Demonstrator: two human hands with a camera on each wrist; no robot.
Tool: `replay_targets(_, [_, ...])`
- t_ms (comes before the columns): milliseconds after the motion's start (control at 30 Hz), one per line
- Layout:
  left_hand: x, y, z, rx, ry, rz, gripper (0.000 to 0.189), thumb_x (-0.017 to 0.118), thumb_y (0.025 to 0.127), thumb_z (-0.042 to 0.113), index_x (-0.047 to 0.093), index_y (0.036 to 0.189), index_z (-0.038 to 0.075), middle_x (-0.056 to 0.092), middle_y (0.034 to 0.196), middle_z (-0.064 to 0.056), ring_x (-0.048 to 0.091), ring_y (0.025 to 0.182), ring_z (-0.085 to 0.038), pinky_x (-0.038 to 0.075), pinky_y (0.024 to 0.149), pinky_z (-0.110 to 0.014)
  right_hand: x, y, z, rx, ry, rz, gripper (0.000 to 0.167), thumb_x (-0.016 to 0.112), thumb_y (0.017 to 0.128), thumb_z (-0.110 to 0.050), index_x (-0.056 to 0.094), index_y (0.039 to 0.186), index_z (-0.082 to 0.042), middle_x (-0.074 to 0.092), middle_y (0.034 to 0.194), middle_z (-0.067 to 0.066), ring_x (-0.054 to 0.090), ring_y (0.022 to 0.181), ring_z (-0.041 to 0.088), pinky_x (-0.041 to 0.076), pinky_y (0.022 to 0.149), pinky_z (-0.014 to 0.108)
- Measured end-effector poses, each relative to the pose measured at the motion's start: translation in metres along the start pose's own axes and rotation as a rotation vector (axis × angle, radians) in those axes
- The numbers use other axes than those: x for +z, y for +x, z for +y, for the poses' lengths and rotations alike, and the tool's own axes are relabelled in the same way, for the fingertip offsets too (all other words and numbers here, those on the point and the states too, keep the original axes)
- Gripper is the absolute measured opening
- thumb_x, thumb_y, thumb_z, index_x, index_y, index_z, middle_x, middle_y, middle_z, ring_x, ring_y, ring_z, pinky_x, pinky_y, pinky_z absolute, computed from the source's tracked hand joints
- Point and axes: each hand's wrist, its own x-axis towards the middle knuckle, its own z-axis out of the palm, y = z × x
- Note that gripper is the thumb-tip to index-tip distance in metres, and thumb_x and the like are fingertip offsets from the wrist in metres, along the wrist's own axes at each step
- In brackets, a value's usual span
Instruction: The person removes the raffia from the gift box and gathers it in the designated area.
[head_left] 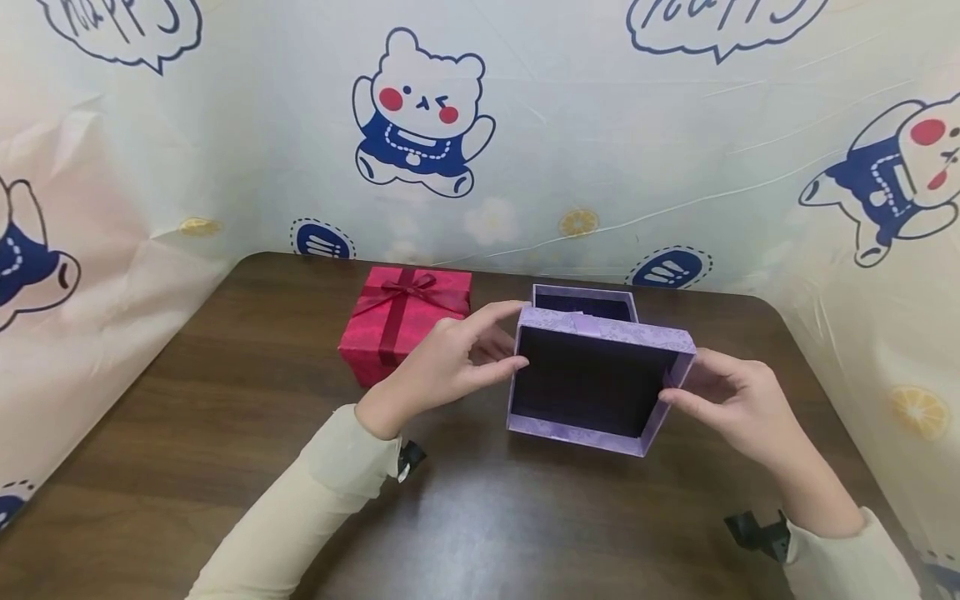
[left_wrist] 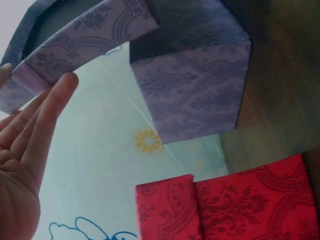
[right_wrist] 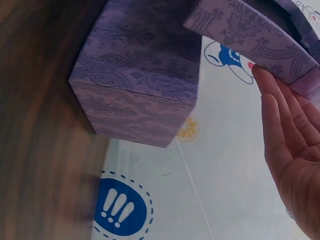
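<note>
Both hands hold a purple patterned box lid point(head_left: 622, 330) tilted up, its dark inside facing the head camera. My left hand point(head_left: 444, 360) pinches its left side, thumb at the rim and fingers on the outer face. At the right side, my right hand point(head_left: 738, 408) pinches it the same way. Behind the lid stands the matching purple box point(right_wrist: 135, 75), lidless, its dark inside partly showing in the head view and the rest hidden by the lid. In both wrist views the fingers lie along the lid's outer wall, beside a lilac ribbon band.
A red gift box point(head_left: 367, 325) with a dark red ribbon bow stands left of the purple box, partly behind my left hand. The brown wooden table point(head_left: 225, 400) meets a cartoon-printed sheet point(head_left: 525, 133) at the back and sides. Dark straps show at both wrists.
</note>
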Motion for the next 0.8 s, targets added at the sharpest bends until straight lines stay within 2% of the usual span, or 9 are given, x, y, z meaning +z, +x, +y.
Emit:
replay_targets(200, [0.004,-0.003,-0.005,0.031,-0.007,-0.015,0.070,0.080,0.084,0.013,0.045,0.145,0.010,0.077,0.093,-0.005,0.074,0.079,-0.007,0.061,0.070,-0.025,0.003,-0.004,0.006,0.072,0.053,-0.059,0.036,0.080,0.070,0.014,0.071,0.102,0.002,0.071,0.088,-0.023,0.067,0.070,-0.005,0.053,0.066,0.009])
replay_targets(333, [0.006,-0.005,-0.007,0.017,-0.018,-0.029,0.068,0.080,0.083,0.013,0.048,0.143,0.011,0.077,0.092,-0.003,0.073,0.078,-0.005,0.061,0.071,-0.023,0.006,-0.005,0.010,0.103,0.100,-0.097,0.037,0.078,0.074,0.014,0.068,0.108,0.005,0.072,0.094,-0.023,0.069,0.075,-0.004,0.055,0.067,0.012])
replay_targets(500, [0.008,-0.008,-0.008,-0.035,-0.025,-0.052,0.067,0.080,0.083,0.014,0.049,0.142,0.011,0.077,0.093,-0.003,0.073,0.078,-0.004,0.062,0.071,-0.028,0.009,-0.007,0.013,0.111,0.226,-0.142,0.050,0.075,0.074,0.018,0.060,0.121,0.005,0.074,0.102,-0.019,0.072,0.083,0.000,0.058,0.070,0.016])
replay_targets(600, [0.009,-0.011,-0.009,-0.062,-0.019,-0.068,0.067,0.081,0.083,0.015,0.050,0.142,0.012,0.077,0.093,-0.003,0.073,0.079,-0.005,0.061,0.072,-0.026,0.011,-0.008,0.016,0.101,0.333,-0.168,0.059,0.073,0.074,0.021,0.055,0.128,0.004,0.075,0.104,-0.013,0.073,0.085,0.004,0.059,0.071,0.018])
replay_targets(800, [0.014,-0.015,-0.011,-0.055,-0.029,-0.092,0.064,0.080,0.083,0.014,0.051,0.141,0.014,0.077,0.092,-0.002,0.072,0.080,-0.004,0.059,0.072,-0.019,0.014,-0.012,0.022,0.074,0.469,-0.193,0.074,0.069,0.075,0.025,0.040,0.140,0.007,0.075,0.111,-0.005,0.074,0.089,0.009,0.060,0.074,0.020])
